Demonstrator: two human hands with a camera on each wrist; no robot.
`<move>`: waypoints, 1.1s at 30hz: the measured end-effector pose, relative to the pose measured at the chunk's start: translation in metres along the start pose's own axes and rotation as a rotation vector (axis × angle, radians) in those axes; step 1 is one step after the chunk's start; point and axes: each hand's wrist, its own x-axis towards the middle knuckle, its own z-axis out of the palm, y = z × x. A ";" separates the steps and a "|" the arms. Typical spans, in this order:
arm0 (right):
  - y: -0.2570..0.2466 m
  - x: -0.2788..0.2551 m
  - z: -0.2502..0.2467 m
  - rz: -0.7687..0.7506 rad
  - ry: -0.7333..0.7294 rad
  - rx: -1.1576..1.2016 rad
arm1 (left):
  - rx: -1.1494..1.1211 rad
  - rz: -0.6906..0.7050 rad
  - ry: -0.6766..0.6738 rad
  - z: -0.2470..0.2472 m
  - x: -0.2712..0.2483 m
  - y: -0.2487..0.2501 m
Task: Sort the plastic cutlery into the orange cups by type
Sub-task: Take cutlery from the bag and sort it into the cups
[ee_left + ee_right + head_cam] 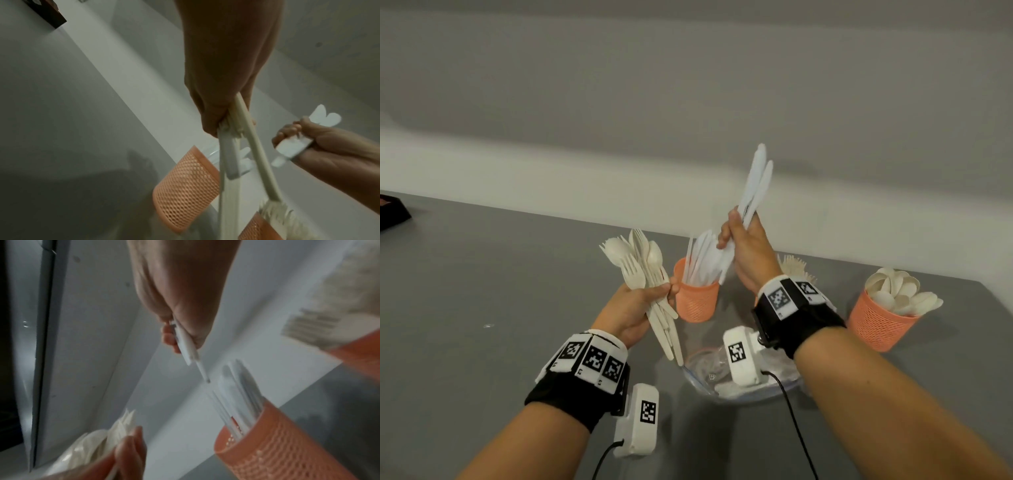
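My left hand (645, 301) grips a mixed bundle of cream forks and spoons (642, 260) by the handles, heads up, just left of the orange mesh knife cup (697, 301). That cup holds several white knives (702, 257). My right hand (743, 243) grips a few white knives (756, 181) upright, their handle ends hanging above the knife cup (283, 439). An orange cup of cream spoons (881, 320) stands at the right. A third cup with forks (796, 265) is mostly hidden behind my right wrist. In the left wrist view the bundle's handles (236, 154) run down from my left hand (218, 113).
A clear glass bowl (709, 377) sits on the grey table (517, 291) under my right wrist, close to me. A dark object (390, 212) lies at the table's far left edge. A pale wall rises right behind the cups.
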 end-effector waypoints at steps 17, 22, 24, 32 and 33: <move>0.023 0.047 0.039 -0.130 0.104 0.123 | 0.035 -0.020 0.005 -0.029 -0.004 0.008; 0.048 0.044 0.037 -0.058 0.041 -0.180 | 0.061 -0.012 -0.019 -0.024 -0.004 0.009; 0.051 0.046 0.033 -0.071 0.046 -0.239 | 0.065 -0.012 -0.024 -0.024 -0.003 0.009; 0.061 0.044 0.024 -0.160 -0.105 -0.670 | 0.051 -0.046 -0.080 -0.014 -0.008 0.003; 0.056 0.043 0.024 -0.203 -0.129 -0.741 | 0.041 -0.047 -0.089 -0.012 -0.008 0.003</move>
